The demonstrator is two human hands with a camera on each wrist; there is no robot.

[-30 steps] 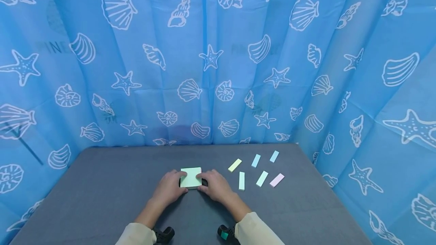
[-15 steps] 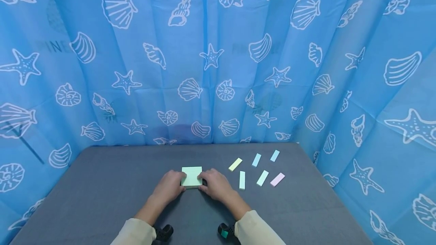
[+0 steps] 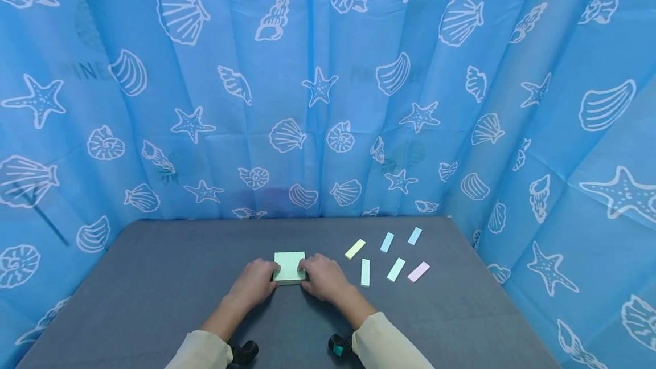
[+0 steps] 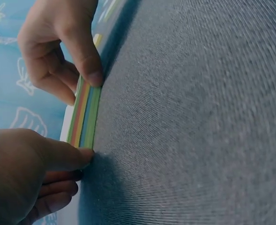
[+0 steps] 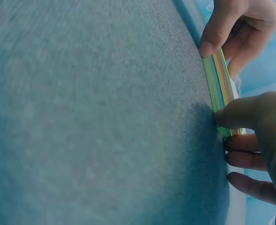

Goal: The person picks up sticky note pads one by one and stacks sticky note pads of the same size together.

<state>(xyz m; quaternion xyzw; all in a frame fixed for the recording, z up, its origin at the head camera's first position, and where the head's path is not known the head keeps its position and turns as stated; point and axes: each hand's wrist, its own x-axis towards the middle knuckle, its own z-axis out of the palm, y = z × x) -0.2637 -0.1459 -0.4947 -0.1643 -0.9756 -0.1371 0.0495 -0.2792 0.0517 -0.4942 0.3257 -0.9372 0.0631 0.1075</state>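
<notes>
Lying between both hands' fingers [image 3: 302, 266]: notepad [image 3: 289, 265]

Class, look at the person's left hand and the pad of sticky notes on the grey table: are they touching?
Touching. In the left wrist view the left hand presses its thumb tip against the striped edge of the pad of sticky notes; no gap shows.

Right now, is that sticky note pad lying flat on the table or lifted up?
Flat. The pad rests on the grey table; both wrist views show its striped edge against the cloth, thumbs of left hand and right hand pressing its sides.
</notes>
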